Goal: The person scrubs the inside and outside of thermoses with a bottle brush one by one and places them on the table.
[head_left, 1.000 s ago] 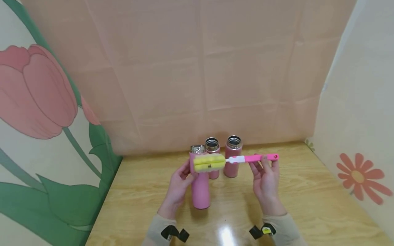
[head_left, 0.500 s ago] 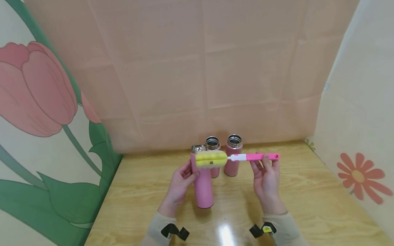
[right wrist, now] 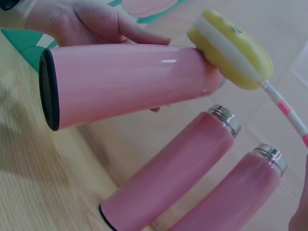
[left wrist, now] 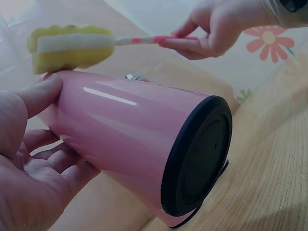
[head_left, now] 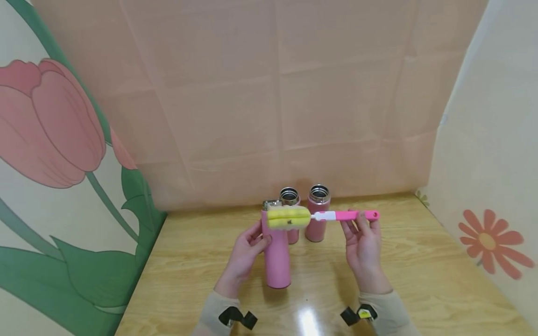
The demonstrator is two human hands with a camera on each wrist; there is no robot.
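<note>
My left hand grips a pink thermos bottle near its upper part, holding it lifted off the table. Its steel neck shows at the top, and the black base faces the left wrist camera. In my right hand the fingertips pinch the pink handle of a bottle brush. The brush's yellow and white sponge head lies across the front of the bottle's upper side, seemingly touching it in both wrist views. The sponge hides part of the bottle and of another one behind.
Two more uncapped pink thermos bottles stand upright at the back of the wooden table: one bottle behind the held one, the other bottle to its right. A pinkish cloth hangs behind them.
The held bottle has shifted slightly right and now leans a little, its base moving right. The sponge head has moved slightly right and up. Both hands keep their holds.
</note>
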